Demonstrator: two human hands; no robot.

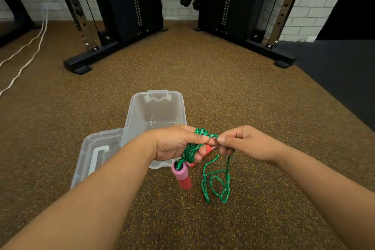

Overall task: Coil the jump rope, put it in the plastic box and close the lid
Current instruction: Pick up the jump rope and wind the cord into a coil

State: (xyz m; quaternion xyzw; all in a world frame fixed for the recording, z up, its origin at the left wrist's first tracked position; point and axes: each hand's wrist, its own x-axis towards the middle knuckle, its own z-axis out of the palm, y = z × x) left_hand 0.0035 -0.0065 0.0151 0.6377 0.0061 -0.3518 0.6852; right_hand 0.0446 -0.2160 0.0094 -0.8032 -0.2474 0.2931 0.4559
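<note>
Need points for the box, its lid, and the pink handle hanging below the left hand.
plastic box [135, 115], head view: on its clear left wall.
lid [86, 160], head view: on the bare top panel near its left edge.
pink handle [183, 178], head view: on the middle of the foam grip, hanging from the green rope.

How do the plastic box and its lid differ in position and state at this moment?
The plastic box stands open and upright on the floor beyond the hands; the lid lies off it, to its left and nearer the person, partly under the left forearm. The plastic box is deep with tall walls and holds no rope yet; the lid is shallow and flat. The lid's edge appears to meet or overlap the box's left wall. Both are clear, colourless plastic.
</note>
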